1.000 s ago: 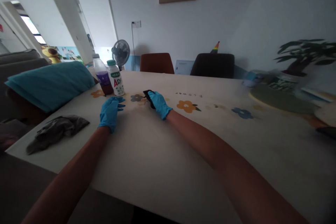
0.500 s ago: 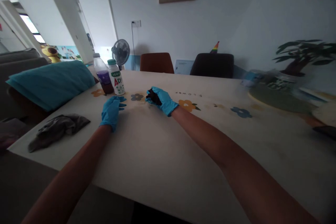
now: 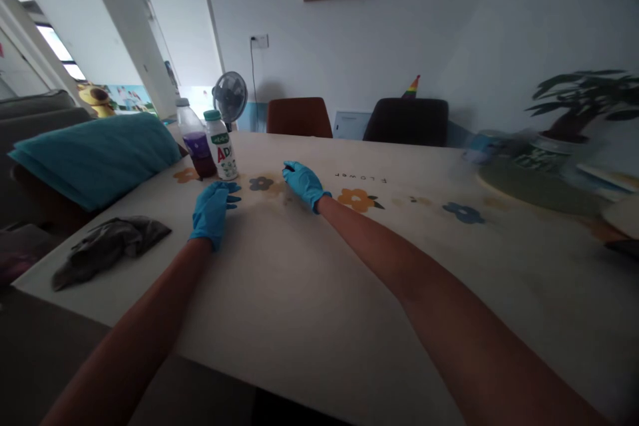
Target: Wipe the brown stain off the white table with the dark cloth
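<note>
Both hands wear blue gloves. My left hand point(image 3: 212, 212) rests on the white table point(image 3: 259, 266) near the bottles, its fingers apart and nothing in them. A white bottle with a green cap point(image 3: 220, 146) stands just beyond it, beside a clear bottle with a purple label and dark liquid point(image 3: 198, 143). Palm down near the middle of the table, my right hand point(image 3: 302, 182) is closed over a crumpled dark cloth point(image 3: 288, 168). Only a small dark edge of that cloth shows; the glove hides the rest.
A grey cloth point(image 3: 112, 246) lies crumpled at the table's left edge. Behind the table stand a brown chair point(image 3: 299, 118), a dark chair point(image 3: 407, 122) and a fan point(image 3: 230, 96). At the right, a potted plant point(image 3: 554, 140) sits on a green round mat point(image 3: 529, 193).
My right hand has turned palm down and shifted slightly, so the dark cloth, plainly visible before, is now mostly covered. My left hand has stayed in place.
</note>
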The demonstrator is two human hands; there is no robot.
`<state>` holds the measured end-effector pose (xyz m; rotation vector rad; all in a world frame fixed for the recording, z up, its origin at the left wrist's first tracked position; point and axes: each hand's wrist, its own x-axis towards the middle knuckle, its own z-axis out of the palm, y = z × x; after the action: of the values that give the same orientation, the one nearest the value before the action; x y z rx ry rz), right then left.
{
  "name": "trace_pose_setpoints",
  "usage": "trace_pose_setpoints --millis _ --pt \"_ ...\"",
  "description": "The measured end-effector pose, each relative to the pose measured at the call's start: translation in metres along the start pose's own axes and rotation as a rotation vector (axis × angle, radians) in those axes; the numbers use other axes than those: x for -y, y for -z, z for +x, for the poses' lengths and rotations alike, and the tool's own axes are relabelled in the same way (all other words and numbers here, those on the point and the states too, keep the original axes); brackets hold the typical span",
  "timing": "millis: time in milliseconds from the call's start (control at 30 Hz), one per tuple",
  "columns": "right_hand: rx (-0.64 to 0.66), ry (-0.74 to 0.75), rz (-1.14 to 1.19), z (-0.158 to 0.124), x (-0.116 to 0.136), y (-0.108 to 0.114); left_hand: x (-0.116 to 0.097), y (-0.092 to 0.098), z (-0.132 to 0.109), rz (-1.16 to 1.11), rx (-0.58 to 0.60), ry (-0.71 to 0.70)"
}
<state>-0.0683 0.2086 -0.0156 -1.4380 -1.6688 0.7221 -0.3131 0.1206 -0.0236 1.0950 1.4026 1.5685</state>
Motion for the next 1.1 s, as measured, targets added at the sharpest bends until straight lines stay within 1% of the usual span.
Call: trace_pose_setpoints --millis 133,267,500,700,833,967,1100 --pt "0.04 0.021 -0.202 -0.003 -0.008 0.0 0.001 0.0 0.001 0.015 0.008 0.003" --pt "0.078 0.034 -0.321 -0.009 -0.019 0.003 0.002 0.0 0.001 0.028 0.009 0.011" --pt "0.045 0.088 -0.385 -0.012 -0.025 0.001 -0.003 0.0 -0.003 0.046 0.012 0.03" --pt "0.16 0.159 -0.478 -0.011 -0.024 -0.001 -0.008 -0.001 -0.007 0.064 0.01 0.037" --pt "0.188 0.193 -0.53 -0.015 -0.021 -0.003 -0.006 0.001 -0.007 0.089 0.017 0.028" --pt "0.206 0.222 -0.547 -0.027 -0.017 -0.001 0.002 0.004 -0.004 0.107 0.022 -0.012" --pt "0.217 0.237 -0.532 -0.053 -0.017 0.014 0.007 0.008 0.0 0.152 0.039 -0.028"
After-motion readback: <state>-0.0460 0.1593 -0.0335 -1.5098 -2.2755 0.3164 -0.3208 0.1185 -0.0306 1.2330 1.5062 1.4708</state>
